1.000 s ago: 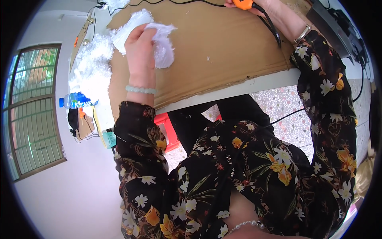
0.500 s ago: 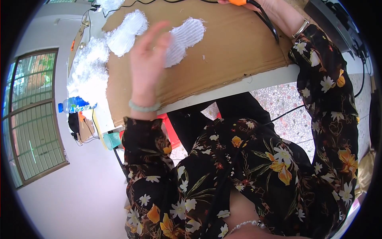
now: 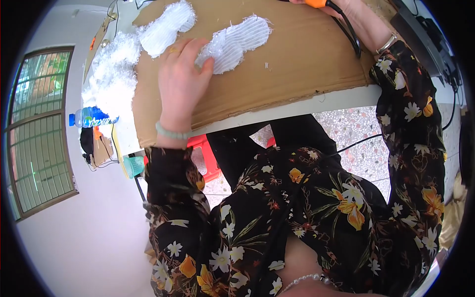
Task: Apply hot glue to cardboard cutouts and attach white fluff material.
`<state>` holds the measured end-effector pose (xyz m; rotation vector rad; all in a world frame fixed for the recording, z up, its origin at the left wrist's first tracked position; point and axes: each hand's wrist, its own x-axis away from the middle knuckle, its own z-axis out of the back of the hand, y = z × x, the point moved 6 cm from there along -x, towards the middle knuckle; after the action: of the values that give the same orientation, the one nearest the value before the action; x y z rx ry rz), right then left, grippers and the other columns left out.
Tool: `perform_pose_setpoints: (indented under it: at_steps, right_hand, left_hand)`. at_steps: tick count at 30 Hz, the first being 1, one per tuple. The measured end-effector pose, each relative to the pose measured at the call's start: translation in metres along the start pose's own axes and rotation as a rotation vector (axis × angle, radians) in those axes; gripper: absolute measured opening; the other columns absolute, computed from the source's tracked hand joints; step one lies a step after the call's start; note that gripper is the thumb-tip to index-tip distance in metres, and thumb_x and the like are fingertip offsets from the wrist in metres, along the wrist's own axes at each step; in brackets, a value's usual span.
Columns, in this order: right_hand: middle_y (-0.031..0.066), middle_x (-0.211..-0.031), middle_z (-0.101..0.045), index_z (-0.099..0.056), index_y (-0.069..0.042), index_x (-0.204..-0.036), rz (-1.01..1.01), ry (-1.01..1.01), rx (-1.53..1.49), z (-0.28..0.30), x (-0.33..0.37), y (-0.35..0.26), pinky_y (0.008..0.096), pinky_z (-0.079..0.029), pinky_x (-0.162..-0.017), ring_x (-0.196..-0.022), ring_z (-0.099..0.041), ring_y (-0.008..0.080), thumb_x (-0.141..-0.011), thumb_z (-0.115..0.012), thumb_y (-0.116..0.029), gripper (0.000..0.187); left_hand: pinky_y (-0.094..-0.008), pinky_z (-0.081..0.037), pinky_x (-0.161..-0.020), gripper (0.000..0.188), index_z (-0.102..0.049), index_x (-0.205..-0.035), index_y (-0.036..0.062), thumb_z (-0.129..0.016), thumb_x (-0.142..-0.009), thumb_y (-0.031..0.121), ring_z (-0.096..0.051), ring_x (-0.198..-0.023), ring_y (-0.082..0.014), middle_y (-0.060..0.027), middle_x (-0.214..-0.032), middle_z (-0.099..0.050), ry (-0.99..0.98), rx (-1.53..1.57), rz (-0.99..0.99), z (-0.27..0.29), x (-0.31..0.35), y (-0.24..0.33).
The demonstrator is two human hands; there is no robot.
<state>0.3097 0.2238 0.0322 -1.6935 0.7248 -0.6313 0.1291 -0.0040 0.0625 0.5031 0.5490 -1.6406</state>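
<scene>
My left hand is over the cardboard, its thumb and index finger apart at the left end of a white ribbed fabric piece with frayed edges. Whether the fingertips touch that piece, I cannot tell. Just beyond the hand lies a second white ribbed piece of similar shape. At the top edge, my right hand is closed around an orange-handled corded tool, whose working end is out of view. Its black cable loops down beside my wrist.
Brown cardboard covers much of the white table. White fluffy scraps pile up along the left side, near a blue-capped bottle. A dark grey device stands at the right. Below are a red stool and a green basket.
My left hand has come down toward the cardboard beside the nearer white piece. My right hand with the tool shifts slightly right and up in view, as the whole scene shifts a little.
</scene>
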Motion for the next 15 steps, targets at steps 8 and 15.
perform_pose_setpoints:
  at_steps: [8,15]
  right_hand:
    - [0.0049,-0.092,-0.07,-0.063,-0.008,-0.109,-0.003,-0.044,0.015,0.001,-0.007,0.01,0.0277,-0.058,-0.066,-0.082,-0.071,0.0143,-0.103,-0.057,-0.054,0.046]
    - [0.0054,-0.09,-0.071,-0.063,-0.008,-0.108,-0.023,-0.054,-0.048,0.005,-0.012,0.016,0.0278,-0.058,-0.066,-0.082,-0.072,0.0149,-0.102,-0.057,-0.054,0.047]
  left_hand:
    - [-0.0229,-0.049,-0.066,0.021,-0.073,-0.11,-0.0033,-0.069,-0.097,0.012,-0.062,-0.073,-0.006,-0.0024,-0.086,-0.072,-0.171,0.889,0.852,-0.047,0.014,-0.085]
    - [-0.0274,-0.056,-0.077,0.019,-0.071,-0.112,-0.0013,-0.064,-0.095,0.006,-0.071,-0.083,-0.0198,-0.01,-0.101,-0.077,0.116,0.4,0.378,0.01,0.013,-0.046]
